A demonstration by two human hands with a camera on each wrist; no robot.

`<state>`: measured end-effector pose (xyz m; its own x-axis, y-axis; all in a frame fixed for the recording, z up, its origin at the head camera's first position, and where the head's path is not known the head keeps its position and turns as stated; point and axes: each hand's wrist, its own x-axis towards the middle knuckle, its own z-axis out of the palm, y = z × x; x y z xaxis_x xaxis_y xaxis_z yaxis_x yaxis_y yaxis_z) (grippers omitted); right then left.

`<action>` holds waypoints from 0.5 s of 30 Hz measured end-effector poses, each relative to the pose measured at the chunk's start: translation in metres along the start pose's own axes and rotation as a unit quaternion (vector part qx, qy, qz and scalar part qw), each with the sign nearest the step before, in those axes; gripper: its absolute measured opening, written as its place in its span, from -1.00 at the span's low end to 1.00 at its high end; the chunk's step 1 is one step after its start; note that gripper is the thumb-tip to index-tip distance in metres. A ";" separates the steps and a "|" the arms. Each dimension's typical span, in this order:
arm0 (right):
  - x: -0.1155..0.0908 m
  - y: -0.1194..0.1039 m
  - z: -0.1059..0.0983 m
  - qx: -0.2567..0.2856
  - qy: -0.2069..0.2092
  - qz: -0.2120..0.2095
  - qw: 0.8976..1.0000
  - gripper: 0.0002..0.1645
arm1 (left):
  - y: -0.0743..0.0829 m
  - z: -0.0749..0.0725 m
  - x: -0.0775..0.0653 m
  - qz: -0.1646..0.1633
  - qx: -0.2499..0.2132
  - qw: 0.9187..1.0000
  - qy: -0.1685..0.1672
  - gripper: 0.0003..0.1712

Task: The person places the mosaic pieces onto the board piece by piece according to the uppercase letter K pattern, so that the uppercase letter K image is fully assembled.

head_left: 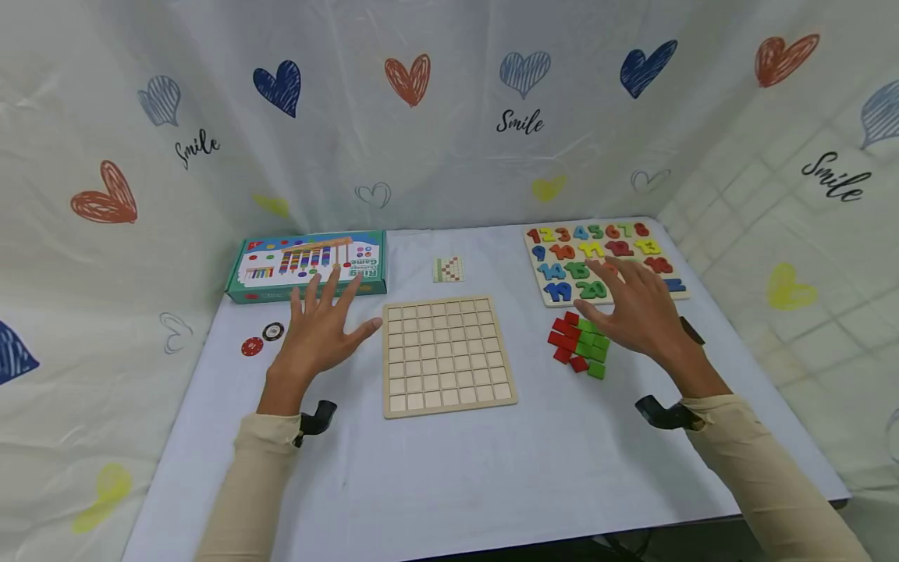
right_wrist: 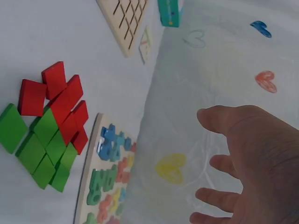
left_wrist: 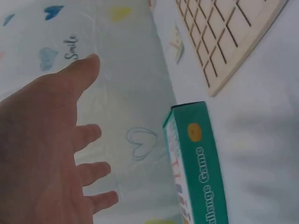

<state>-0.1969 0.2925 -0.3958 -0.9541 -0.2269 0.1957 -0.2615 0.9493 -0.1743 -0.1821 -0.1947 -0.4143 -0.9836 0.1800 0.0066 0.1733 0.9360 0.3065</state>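
In the head view the spread left hand (head_left: 314, 339) and right hand (head_left: 637, 311) hold nothing, the tiles (head_left: 583, 349) lie right of the board (head_left: 447, 355), and a light edge pinch, tile by tile, should work best; two board sides run near to far (squarish, no clear long axis). The left wrist view shows fingers apart, grasping nothing; in the right, tiles lie at mixed angles.

Looks like curtained-off play corner: hung across top and sides of frame with heart-printed sheeting (head_left: 456, 156), furnished with white-clothed table (head_left: 449, 468), boxed game (head_left: 302, 257), number puzzle (head_left: 565, 261).
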 end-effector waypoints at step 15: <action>-0.004 0.035 0.043 0.055 -0.149 0.048 0.986 -0.22 | -0.019 0.083 -0.005 -0.037 -0.066 0.989 -0.129 0.06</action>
<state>-0.2089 0.3176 -0.4441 -0.9717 -0.2059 -0.1161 -0.1658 0.9438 -0.2858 -0.1762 -0.1883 -0.4987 -0.9451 0.2003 -0.2583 0.0776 0.9051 0.4180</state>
